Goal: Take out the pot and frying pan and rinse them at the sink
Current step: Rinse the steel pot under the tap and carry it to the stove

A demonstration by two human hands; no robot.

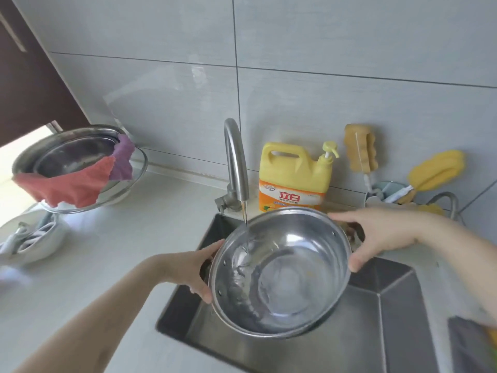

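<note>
Grey tiled wall (322, 63) behind a pale counter (129, 251) with a steel sink (376, 319) set into it. Faucet (235, 162) running; thin stream lands inside the pot (279, 270), water swirling on its left inner wall. Pot held tilted toward the camera above the sink basin. Left hand (199, 273) grips the pot's left side, fingers curled round the rim and handle there. Right hand (376, 238) grips the right side, thumb over the rim. Yellow dish soap jug (294, 176) stands behind the pot, beside the faucet. Sponge brushes (435, 170) in a holder at right. On the counter's left, steel bowl (78, 154) with a red cloth (67, 184) and a purple cloth (122, 157) draped over its rim.
</note>
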